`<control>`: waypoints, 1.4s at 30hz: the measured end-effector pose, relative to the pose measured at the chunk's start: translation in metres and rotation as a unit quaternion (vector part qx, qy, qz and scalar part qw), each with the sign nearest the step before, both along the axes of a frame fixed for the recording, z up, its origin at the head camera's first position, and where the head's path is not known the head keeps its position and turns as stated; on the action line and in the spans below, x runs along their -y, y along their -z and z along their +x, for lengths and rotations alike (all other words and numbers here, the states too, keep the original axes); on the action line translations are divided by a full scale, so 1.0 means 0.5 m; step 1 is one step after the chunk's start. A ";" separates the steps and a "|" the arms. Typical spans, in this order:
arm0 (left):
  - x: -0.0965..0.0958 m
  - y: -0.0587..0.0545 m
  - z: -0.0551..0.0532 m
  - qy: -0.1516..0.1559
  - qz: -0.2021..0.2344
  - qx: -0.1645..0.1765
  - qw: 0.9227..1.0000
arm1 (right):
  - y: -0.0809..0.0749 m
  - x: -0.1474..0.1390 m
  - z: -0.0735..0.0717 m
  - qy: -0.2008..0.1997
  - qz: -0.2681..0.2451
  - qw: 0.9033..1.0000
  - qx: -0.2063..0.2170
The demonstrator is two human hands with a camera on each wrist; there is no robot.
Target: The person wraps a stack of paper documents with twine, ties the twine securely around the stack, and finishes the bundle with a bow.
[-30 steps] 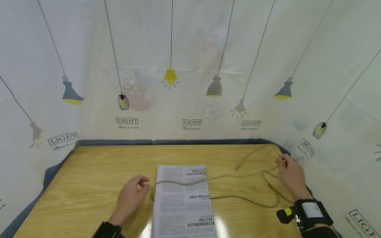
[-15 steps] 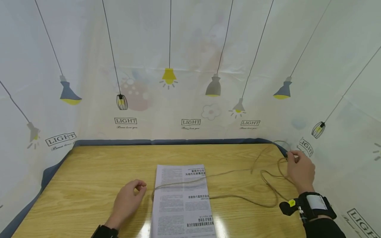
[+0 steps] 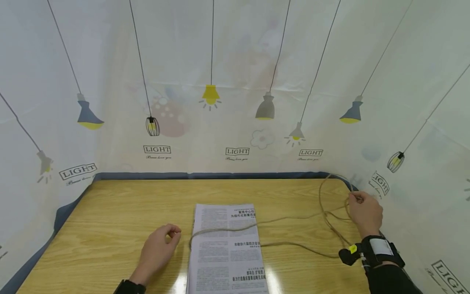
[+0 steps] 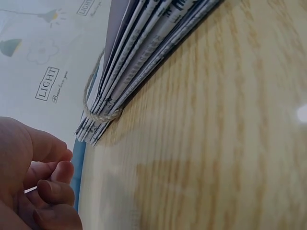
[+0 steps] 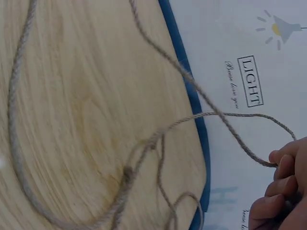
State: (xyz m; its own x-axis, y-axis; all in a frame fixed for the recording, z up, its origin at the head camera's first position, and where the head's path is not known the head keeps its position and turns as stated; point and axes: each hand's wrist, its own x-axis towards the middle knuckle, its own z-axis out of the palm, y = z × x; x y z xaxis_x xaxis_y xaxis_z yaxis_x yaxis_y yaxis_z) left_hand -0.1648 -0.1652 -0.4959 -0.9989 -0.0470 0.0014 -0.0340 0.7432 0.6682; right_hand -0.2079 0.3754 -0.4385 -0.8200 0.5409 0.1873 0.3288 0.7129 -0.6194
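A folded stack of newspapers [image 3: 227, 255] lies on the table, with beige twine [image 3: 286, 243] passing around its left edge and across its top. Both strands trail off to the right. My right hand [image 3: 366, 213] pinches the twine near the table's far right corner, and a loop rises from the fingers. In the right wrist view, two strands of twine [image 5: 201, 93] run to the right hand [image 5: 283, 191]. Left of the papers, my left hand [image 3: 158, 248] hovers with loosely curled fingers, holding nothing. The left wrist view shows the twine [image 4: 103, 117] bent around the papers' edges [image 4: 139, 52].
The wooden table [image 3: 121, 212] has a rounded far right corner. A pale cloth [image 3: 191, 49] printed with lamps hangs behind and at both sides, its dark blue border [image 3: 220, 175] along the table edge. More slack twine [image 3: 327, 222] lies loosely near the right hand.
My right hand went outward to the right, then came back slightly, still pinching the twine. The twine's trailing part was drawn into a loop beside it. My left hand lowered slightly.
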 end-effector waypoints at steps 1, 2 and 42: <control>0.000 0.001 0.000 0.001 -0.001 -0.001 1.000 | 0.007 0.004 -0.002 -0.008 0.002 1.000 -0.002; 0.000 0.001 0.001 0.002 0.000 -0.001 1.000 | 0.012 0.008 -0.004 -0.015 0.002 1.000 -0.002; -0.009 0.021 0.000 0.008 -0.011 -0.032 0.999 | 0.116 0.137 0.026 -0.323 0.012 0.938 0.122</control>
